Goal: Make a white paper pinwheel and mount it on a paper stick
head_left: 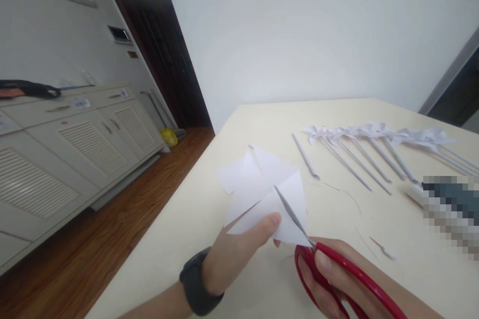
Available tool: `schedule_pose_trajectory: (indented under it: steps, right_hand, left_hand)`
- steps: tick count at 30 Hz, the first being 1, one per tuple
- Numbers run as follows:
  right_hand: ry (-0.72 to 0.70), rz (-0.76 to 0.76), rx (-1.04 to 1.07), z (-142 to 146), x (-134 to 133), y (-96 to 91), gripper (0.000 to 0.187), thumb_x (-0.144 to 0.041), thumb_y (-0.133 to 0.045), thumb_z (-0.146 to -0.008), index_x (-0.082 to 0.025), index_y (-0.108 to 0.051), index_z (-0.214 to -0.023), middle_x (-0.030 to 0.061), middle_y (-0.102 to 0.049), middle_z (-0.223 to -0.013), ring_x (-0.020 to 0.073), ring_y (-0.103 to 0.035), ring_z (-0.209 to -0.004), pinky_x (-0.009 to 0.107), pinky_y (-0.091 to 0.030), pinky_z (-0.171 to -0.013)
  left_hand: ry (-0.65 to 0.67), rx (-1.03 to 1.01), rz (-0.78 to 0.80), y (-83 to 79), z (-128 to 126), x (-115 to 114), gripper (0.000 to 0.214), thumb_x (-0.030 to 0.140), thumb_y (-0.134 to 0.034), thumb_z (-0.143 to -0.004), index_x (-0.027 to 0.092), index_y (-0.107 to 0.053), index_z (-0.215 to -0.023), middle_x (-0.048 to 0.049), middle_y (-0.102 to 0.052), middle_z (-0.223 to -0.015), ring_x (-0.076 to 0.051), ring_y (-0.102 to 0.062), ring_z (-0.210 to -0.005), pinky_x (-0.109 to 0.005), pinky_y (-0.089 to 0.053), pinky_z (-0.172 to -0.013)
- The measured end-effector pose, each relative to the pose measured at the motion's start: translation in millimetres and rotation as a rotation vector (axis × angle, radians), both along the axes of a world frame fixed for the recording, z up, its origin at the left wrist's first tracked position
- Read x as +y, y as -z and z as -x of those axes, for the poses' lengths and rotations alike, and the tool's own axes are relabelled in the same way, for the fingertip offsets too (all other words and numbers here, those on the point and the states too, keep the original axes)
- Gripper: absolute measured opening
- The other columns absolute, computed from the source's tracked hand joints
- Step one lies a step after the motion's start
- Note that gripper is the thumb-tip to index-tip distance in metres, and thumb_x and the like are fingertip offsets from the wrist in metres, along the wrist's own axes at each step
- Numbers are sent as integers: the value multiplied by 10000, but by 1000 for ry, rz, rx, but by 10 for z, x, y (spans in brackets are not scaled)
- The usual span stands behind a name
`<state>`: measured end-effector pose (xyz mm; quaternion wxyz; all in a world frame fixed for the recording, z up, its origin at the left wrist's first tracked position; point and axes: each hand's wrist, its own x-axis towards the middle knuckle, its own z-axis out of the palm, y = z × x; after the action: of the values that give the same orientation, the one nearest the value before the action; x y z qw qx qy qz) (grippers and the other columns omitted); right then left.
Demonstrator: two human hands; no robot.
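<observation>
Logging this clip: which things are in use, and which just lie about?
In use: white paper, held by left hand; red scissors, in right hand.
Lying about: row of paper pinwheels; loose paper stick; paper scraps.

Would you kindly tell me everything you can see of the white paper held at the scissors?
The white paper is a thin, plain sheet, apparently slit from its corners into triangular flaps, some overlapping. It is held tilted above the cream table, not lying on it. The left hand pinches its lower edge, thumb on the near face. The grey blades of the red scissors, held in the right hand, run in from its lower right corner towards the middle.
</observation>
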<state>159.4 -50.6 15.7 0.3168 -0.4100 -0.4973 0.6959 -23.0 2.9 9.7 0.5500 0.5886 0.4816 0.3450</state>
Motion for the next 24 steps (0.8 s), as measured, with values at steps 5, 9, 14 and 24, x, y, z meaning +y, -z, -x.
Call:
schedule_pose_trajectory:
  steps: [5,9,14,24]
  right_hand:
    - [-47,12,31,-30,18,78,384,-528,-373,-851,-190,-403,-672,-17,-430,-570,122,-452,-582,235,-328,-499]
    - [-70,-43,-21,-49,26,132,375,-498,-373,-865,-181,-412,-669,-30,-438,-585,96,-429,-546,236,-344,-547]
    - [-41,-26,-10,1,24,260,353,-506,-372,-861,-186,-410,-717,-58,-385,-518,71,-353,-449,206,-256,-429]
    - [-28,14,46,-33,16,211,388,-477,-316,-891,-175,-422,-671,-55,-420,-487,69,-371,-439,230,-295,-491]
  left_hand:
    - [71,3,-36,-20,-14,-9,286,360,-510,-807,177,-529,-588,8,-578,-650,-126,-513,-606,-230,-360,-516]
    - [95,-58,-24,-15,-14,-7,227,309,-522,-805,178,-537,-620,11,-597,-690,-121,-528,-635,-220,-401,-573]
    - [60,-48,36,16,6,-11,207,309,-532,-801,171,-566,-650,5,-615,-754,-130,-549,-712,-223,-429,-649]
    - [70,-53,53,41,1,17,280,378,-542,-792,160,-568,-618,8,-602,-716,-116,-541,-655,-217,-423,-624]
